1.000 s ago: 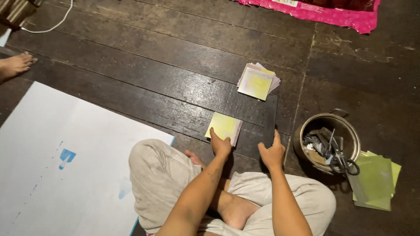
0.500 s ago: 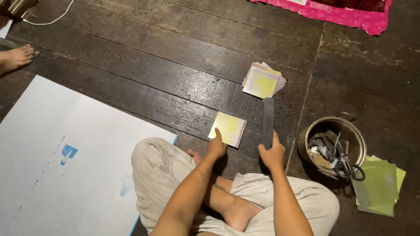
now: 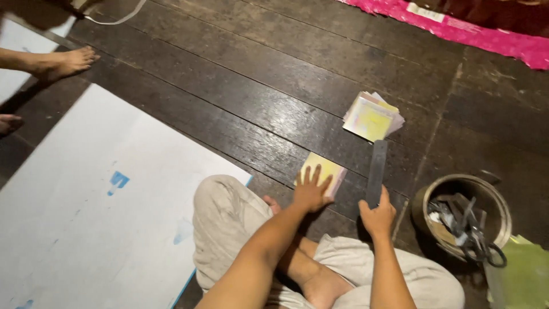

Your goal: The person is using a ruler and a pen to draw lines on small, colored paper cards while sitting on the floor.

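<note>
Nearest the camera, the person sits cross-legged on the dark plank floor point(image 3: 240, 63), pale trousers over both knees and a bare foot tucked between them. The left hand point(image 3: 311, 191) lies spread, fingers released and flat, on the near end of a small yellow paper pad point(image 3: 326, 170), pressing it to the floor just ahead of the knees. The right hand point(image 3: 377, 216) is clenched around the lower end of a grey metal ruler point(image 3: 376, 171), which stands on the floor just right of the pad and points away from the person. Half a second ago the hands sat in much the same places; the ruler has stayed upright beside the pad, and the left hand's fingers have opened wider over the pad.

To the left lies a large white sheet point(image 3: 91, 212) with blue marks. To the right stands a round metal bowl point(image 3: 496, 201) holding scissors and other tools, with green paper point(image 3: 523, 280) beside it.

Further off, just beyond the ruler's tip, rests a loose stack of pale and yellow papers point(image 3: 372, 117). At the far left another person's bare foot point(image 3: 66, 63) rests on the floor, and pink fabric point(image 3: 474, 37) lies along the far right edge.
</note>
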